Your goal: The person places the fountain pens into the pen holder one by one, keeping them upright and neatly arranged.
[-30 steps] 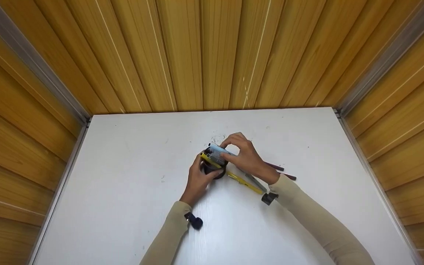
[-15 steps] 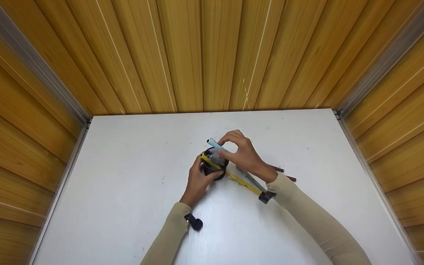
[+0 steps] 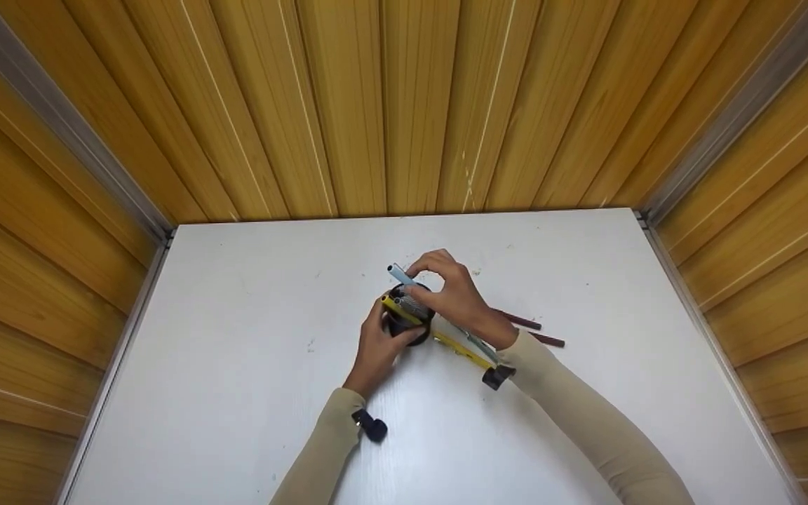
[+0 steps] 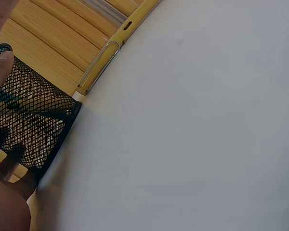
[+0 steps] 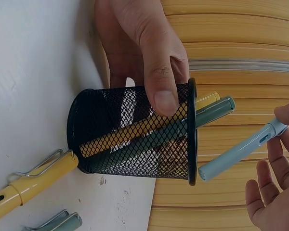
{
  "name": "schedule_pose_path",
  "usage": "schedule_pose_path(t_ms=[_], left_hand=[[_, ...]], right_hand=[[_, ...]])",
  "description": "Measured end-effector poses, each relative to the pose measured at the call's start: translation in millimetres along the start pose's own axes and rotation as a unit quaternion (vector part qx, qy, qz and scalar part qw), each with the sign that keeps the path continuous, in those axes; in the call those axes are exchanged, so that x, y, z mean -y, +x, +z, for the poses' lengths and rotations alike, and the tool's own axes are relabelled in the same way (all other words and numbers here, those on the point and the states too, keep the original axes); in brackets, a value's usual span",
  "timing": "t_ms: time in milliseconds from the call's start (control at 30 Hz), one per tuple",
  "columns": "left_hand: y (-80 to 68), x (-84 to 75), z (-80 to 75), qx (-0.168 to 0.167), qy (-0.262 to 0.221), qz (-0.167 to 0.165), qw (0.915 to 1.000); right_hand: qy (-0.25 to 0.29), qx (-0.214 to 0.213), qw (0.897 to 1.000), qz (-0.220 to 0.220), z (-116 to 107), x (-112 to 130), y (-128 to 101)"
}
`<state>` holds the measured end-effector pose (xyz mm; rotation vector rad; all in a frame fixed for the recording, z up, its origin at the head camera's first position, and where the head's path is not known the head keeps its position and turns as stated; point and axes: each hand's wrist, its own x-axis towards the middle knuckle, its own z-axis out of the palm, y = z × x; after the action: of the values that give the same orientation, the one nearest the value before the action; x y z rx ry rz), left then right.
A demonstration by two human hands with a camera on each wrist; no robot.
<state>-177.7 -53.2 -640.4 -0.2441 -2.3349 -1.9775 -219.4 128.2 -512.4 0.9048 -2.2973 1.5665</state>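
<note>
A black mesh pen cup [image 3: 409, 321] stands mid-table, and my left hand [image 3: 378, 345] grips it with the thumb pressed on its wall [image 5: 156, 82]. A yellow pen [image 5: 135, 127] and a grey-green pen [image 5: 202, 118] stick out of the cup [image 5: 130, 137]. My right hand [image 3: 456, 294] pinches a light blue pen [image 3: 399, 273], whose lower end [image 5: 231, 156] hangs just at the cup's rim. In the left wrist view only the cup [image 4: 31, 122] and my fingertip on it show.
Another yellow pen [image 3: 460, 346] and a grey-green pen [image 5: 58, 224] lie on the white table [image 3: 236, 351] right of the cup. Two dark red pens [image 3: 524, 323] lie further right. Wooden walls enclose the table on three sides.
My right hand has raised the light blue pen from lying across the cup's mouth to a steeper tilt, its top end moving up and left. The left hand kept its grip.
</note>
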Motion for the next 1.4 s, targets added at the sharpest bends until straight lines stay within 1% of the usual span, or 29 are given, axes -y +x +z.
schedule_pose_path(t_ms=[133, 333, 533, 767, 933, 1000, 1167, 1400], left_hand=[[-0.4, -0.1, 0.3, 0.001, -0.002, 0.003, 1.0000], [-0.4, -1.1, -0.4, 0.007, -0.003, 0.018, 0.9998], [-0.2, -2.2, -1.2, 0.006, -0.008, 0.010, 0.9999], [0.3, -2.7, -1.3, 0.005, -0.007, 0.006, 0.9999], [0.0, -2.9, -0.8, 0.002, -0.009, 0.000, 1.0000], [0.5, -3.0, -0.4, -0.001, -0.013, 0.000, 0.9999], [1.2, -2.1, 0.1, -0.001, -0.009, 0.007, 0.9999], [0.2, -2.2, -1.1, 0.004, 0.004, 0.017, 0.9998]], right_hand=[[0.000, -0.003, 1.000, 0.006, 3, -1, -1], [0.004, 0.019, 0.999, 0.032, 5, -5, -2], [-0.002, 0.024, 0.998, 0.050, 7, -13, -9], [0.003, 0.017, 0.999, 0.050, 9, -24, -18], [0.012, 0.011, 0.997, 0.073, 11, -28, -25], [0.003, 0.012, 0.997, 0.077, 11, -29, -27], [-0.026, 0.020, 0.997, 0.070, 11, -34, -34], [-0.045, 0.022, 0.998, 0.047, 13, -36, -39]])
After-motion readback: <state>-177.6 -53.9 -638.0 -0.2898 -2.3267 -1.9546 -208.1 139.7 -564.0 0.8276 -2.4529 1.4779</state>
